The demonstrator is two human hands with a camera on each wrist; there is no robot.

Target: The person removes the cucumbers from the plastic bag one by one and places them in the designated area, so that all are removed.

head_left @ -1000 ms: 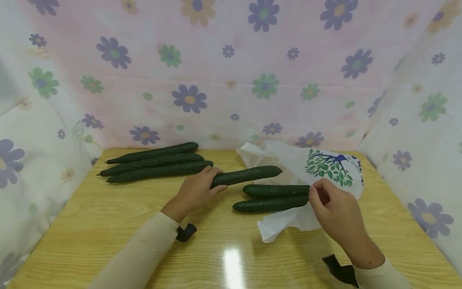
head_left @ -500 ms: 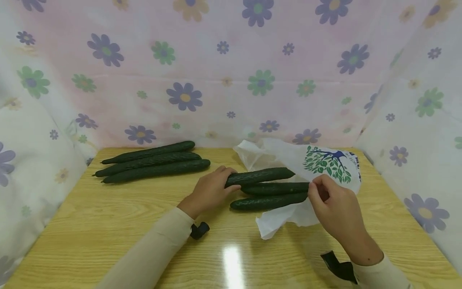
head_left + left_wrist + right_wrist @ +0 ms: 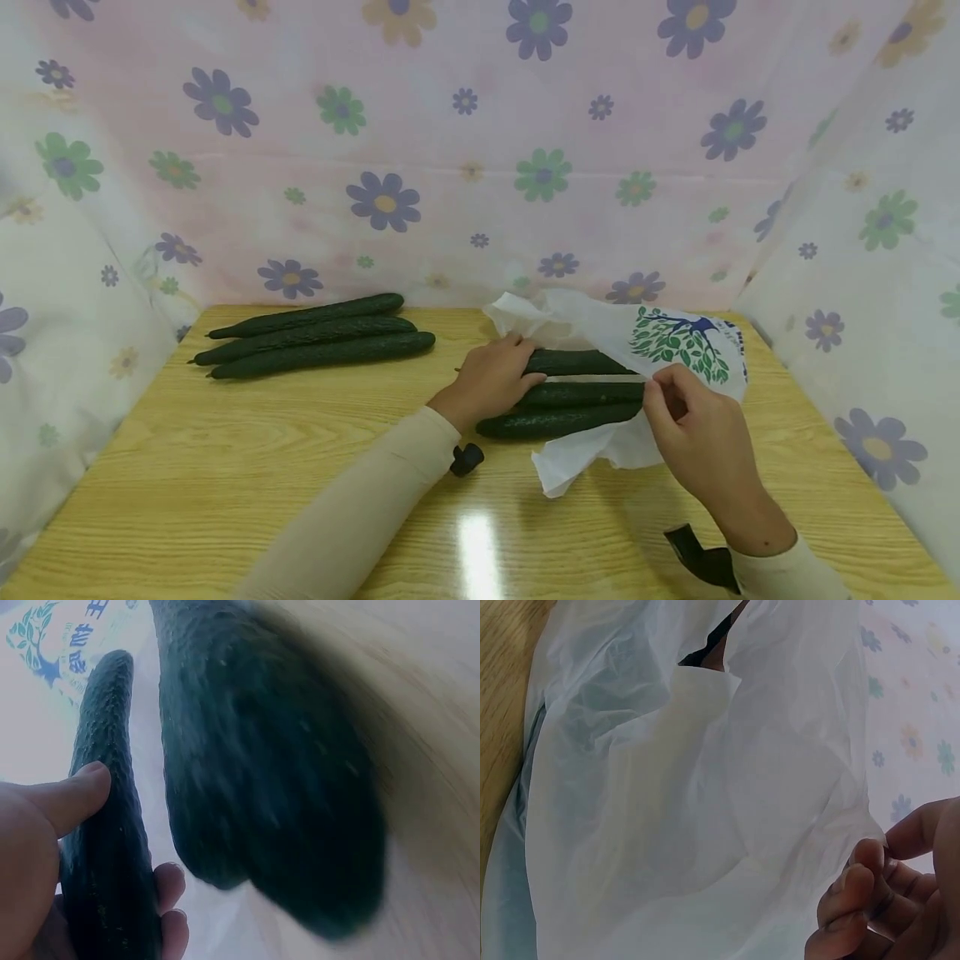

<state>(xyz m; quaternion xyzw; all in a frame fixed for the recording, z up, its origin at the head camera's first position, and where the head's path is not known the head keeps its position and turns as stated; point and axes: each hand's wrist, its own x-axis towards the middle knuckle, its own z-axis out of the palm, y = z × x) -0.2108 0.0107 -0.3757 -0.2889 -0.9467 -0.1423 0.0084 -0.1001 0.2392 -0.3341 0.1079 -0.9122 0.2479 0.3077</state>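
Observation:
My left hand grips a dark green cucumber near its left end; the far end runs under the edge of a white plastic bag printed with a tree. In the left wrist view, the thumb lies along one side of this cucumber and fingertips curl round the other. Two more cucumbers lie just in front of it, their right ends inside the bag's mouth. Between thumb and fingers my right hand pinches the bag's edge; the right wrist view shows the film drawn up to those fingertips.
Three cucumbers lie side by side at the back left of the wooden table. Flowered cloth hangs behind and on both sides. A loose flap of the bag spreads toward the front.
My left hand has moved right with its cucumber, whose tip has gone from outside the bag to under its edge. The right hand keeps pinching the bag in nearly the same place.

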